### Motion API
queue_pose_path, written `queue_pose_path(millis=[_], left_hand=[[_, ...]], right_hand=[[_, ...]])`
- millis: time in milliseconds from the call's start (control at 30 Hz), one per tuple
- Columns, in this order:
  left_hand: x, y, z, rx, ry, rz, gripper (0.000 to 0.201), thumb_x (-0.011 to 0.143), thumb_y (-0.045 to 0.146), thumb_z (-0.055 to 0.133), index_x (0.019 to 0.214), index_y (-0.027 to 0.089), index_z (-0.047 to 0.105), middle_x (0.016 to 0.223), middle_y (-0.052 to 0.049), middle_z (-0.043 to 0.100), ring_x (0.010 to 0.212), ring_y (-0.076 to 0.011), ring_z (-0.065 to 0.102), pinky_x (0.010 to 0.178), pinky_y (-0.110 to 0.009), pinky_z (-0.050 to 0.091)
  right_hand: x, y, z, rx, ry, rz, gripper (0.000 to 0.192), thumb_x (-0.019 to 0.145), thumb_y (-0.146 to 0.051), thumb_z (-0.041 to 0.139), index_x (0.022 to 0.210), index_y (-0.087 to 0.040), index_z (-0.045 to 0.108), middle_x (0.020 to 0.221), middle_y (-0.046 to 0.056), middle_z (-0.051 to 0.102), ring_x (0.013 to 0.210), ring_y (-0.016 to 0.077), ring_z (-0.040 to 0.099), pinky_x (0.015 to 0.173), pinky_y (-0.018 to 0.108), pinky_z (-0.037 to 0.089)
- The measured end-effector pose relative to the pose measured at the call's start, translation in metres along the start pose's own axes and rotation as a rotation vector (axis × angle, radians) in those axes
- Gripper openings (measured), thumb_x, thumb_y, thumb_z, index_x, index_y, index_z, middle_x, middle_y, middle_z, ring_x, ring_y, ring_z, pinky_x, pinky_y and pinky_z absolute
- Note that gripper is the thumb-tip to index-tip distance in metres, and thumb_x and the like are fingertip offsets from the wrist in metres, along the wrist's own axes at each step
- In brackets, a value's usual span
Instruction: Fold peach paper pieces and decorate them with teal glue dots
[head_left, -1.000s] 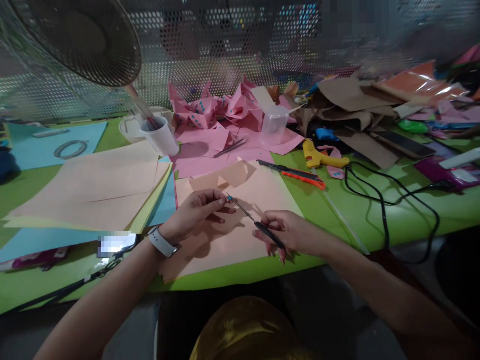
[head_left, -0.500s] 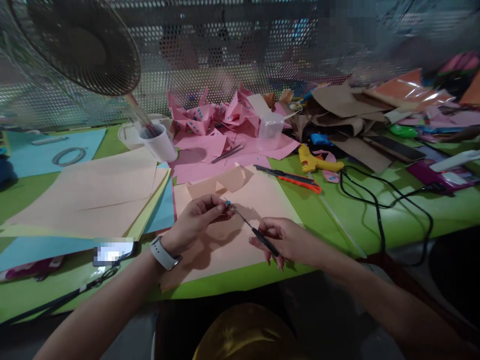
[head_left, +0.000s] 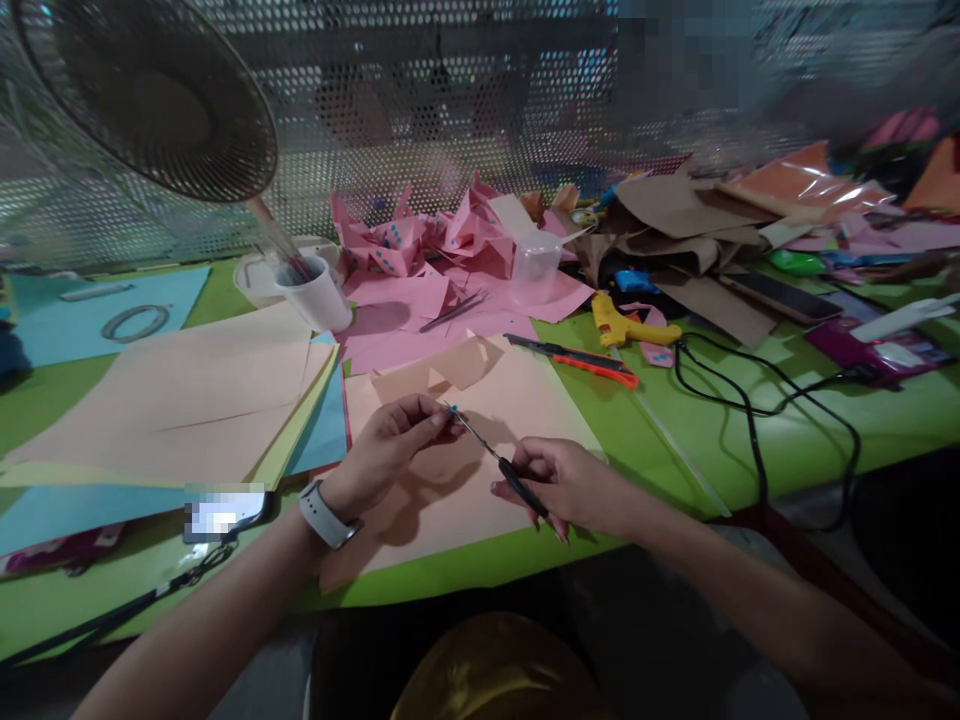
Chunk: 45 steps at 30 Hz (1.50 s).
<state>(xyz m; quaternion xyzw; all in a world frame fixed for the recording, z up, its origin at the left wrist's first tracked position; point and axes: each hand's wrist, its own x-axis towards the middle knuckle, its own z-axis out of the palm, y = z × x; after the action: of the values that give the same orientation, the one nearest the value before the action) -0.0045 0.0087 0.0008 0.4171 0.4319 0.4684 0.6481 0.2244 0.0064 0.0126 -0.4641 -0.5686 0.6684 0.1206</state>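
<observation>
My right hand (head_left: 559,485) is closed around the black handles of a pair of scissors (head_left: 519,487), their thin blades pointing up and left. At the blade tips is a tiny blue piece (head_left: 453,409), pinched between the fingertips of my left hand (head_left: 409,435); its exact shape is too small to make out. A pale watch is on my left wrist. Below both hands lies a peach paper sheet (head_left: 405,525), and a folded peach strip (head_left: 469,365) stands on its far part.
An orange and black cutter knife (head_left: 592,366) and a yellow glue gun (head_left: 626,325) with a black cord lie to the right. Pink folded papers (head_left: 465,230) and a clear cup (head_left: 536,268) are behind. Stacked paper (head_left: 187,400), a white cup (head_left: 319,297) and a fan (head_left: 172,110) stand left.
Hardly anything differs: the whole view has shifted slightly. My left hand still pinches the tiny blue piece, and the scissors stay at it.
</observation>
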Motion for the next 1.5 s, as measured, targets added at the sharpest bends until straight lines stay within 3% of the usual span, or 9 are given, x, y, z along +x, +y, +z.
queue_pose_path(millis=[367, 1500], left_hand=[[-0.0001, -0.0004, 0.0004, 0.001, 0.003, -0.02, 0.022, 0.081, 0.035, 0.077, 0.085, 0.014, 0.069, 0.086, -0.005, 0.073, 0.083, -0.0138, 0.068, 0.088, -0.03, 0.053], [0.0001, 0.0026, 0.0069, -0.059, 0.011, -0.068, 0.026, 0.076, 0.035, 0.081, 0.079, 0.013, 0.069, 0.079, -0.004, 0.071, 0.077, -0.0122, 0.065, 0.082, -0.025, 0.053]], right_hand=[[-0.0007, -0.0018, 0.0005, -0.028, 0.012, 0.02, 0.047, 0.07, -0.057, 0.078, 0.077, -0.02, 0.049, 0.051, -0.009, 0.057, 0.03, 0.0032, 0.039, 0.029, 0.016, 0.033], [-0.0021, -0.0095, 0.0027, -0.051, 0.046, 0.071, 0.052, 0.066, -0.062, 0.077, 0.076, -0.021, 0.048, 0.048, -0.011, 0.053, 0.03, 0.003, 0.035, 0.028, 0.017, 0.031]])
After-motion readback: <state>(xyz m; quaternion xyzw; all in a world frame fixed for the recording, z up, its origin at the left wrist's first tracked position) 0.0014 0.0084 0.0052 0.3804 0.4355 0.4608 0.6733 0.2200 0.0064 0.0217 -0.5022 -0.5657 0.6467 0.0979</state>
